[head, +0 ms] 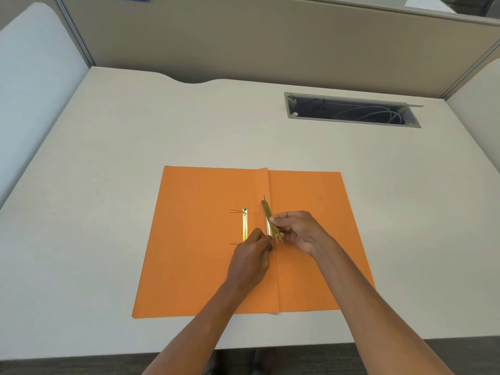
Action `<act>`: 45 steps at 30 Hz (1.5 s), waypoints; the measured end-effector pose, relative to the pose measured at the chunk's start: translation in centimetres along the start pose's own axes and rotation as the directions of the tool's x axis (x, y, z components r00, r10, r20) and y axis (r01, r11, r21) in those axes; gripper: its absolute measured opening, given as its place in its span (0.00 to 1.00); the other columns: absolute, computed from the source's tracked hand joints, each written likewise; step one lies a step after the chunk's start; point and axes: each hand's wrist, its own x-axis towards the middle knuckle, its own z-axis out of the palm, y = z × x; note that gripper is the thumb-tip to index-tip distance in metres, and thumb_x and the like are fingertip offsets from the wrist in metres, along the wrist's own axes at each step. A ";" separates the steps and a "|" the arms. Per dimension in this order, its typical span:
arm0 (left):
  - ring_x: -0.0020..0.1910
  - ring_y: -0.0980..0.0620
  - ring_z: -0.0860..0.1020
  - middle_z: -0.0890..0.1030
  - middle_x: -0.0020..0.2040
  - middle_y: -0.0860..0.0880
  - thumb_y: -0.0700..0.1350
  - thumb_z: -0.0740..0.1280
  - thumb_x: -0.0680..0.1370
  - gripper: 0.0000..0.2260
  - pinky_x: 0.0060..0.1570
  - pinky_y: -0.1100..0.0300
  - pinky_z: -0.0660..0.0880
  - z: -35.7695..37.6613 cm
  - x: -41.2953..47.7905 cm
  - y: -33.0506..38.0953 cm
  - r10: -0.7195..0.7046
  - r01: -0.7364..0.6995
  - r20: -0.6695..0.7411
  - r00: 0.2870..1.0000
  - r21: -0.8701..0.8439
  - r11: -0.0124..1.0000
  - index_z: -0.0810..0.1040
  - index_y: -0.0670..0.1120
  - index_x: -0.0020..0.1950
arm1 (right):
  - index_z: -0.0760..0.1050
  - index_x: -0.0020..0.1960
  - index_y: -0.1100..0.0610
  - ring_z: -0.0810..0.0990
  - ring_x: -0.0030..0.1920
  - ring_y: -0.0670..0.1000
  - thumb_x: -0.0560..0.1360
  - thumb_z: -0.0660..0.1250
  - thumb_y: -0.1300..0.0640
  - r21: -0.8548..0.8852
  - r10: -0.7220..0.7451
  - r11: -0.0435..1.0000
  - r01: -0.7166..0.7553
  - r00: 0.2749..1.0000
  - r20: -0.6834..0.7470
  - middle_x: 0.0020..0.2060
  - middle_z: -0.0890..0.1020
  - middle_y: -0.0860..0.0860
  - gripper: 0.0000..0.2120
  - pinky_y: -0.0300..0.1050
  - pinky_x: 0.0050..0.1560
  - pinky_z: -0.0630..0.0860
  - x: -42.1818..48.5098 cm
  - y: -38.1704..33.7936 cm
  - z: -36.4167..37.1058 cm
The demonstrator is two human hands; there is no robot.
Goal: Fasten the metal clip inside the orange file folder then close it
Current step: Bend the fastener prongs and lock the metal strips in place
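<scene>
one view: head camera, looking forward and down.
bench: pale bench (108, 158) carrying the open folder; a cable slot (351, 110) lies well apart at the far right.
orange file folder: orange file folder (203, 266) lies open and flat, spine crease running near to far at its middle.
metal clip, base strip: base strip (244, 223) lies on the left leaf just beside the crease, thin prongs showing at its far and near ends.
metal clip, loose bar: loose bar (270, 220) is held tilted over the crease, far end leaning left, near end lower and to the right.
right hand: right hand (300, 231) has its grip pinched on the loose bar near the bar's middle, thumb and fingertips closed on it.
left hand: left hand (250, 262) is at the bar's near end with fingertips closed; whether they grasp the bar or a prong cannot be told, as the contact is hidden.
long axis: bar and base strip both run roughly near to far; the bar sits just to the right of the strip and is not parallel to it.
nearer hand: left hand is nearer the base strip; right hand carries the bar.
judged step: bar not yet seated on the prongs; folder not yet closed.
judged next move: bar likely needs shifting left and squaring to the strip so its holes meet the prongs.
risk: thin prongs could bend if the bar comes down skewed.
</scene>
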 end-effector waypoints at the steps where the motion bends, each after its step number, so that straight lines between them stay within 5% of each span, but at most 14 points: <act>1: 0.30 0.41 0.74 0.76 0.41 0.43 0.30 0.63 0.73 0.07 0.29 0.50 0.72 0.0 0.1 0.1 -0.006 0.006 -0.001 1.000 0.009 1.000 0.79 0.38 0.41 | 0.80 0.43 0.65 0.79 0.31 0.50 0.71 0.73 0.67 0.001 0.002 1.000 -0.002 1.000 0.000 0.35 0.82 0.57 0.02 0.43 0.35 0.76 0.0 0.0 0.0; 36: 0.32 0.42 0.74 0.76 0.39 0.45 0.35 0.60 0.73 0.08 0.30 0.47 0.74 0.8 0.0 0.5 -0.091 0.084 -0.106 0.990 -0.075 0.994 0.79 0.39 0.40 | 0.79 0.43 0.64 0.79 0.31 0.52 0.72 0.72 0.68 0.053 0.031 0.998 -0.031 0.999 0.009 0.33 0.81 0.56 0.02 0.42 0.31 0.78 -0.1 0.0 0.5; 42: 0.31 0.51 0.71 0.74 0.37 0.52 0.31 0.64 0.76 0.10 0.29 0.51 0.71 1.3 -0.1 -0.1 -0.131 0.114 -0.128 0.983 -0.134 0.984 0.77 0.43 0.38 | 0.78 0.44 0.66 0.81 0.28 0.55 0.72 0.71 0.68 0.074 0.031 0.997 -0.033 0.999 0.030 0.30 0.81 0.56 0.03 0.48 0.38 0.81 -0.1 0.1 0.2; 45: 0.31 0.51 0.71 0.74 0.37 0.53 0.32 0.64 0.76 0.10 0.29 0.51 0.71 1.4 -0.2 -0.2 -0.126 0.110 -0.127 0.984 -0.127 0.986 0.77 0.45 0.38 | 0.78 0.44 0.66 0.81 0.27 0.54 0.72 0.71 0.68 0.086 0.030 0.996 -0.033 0.999 0.030 0.29 0.81 0.56 0.02 0.46 0.33 0.81 -0.3 0.1 0.2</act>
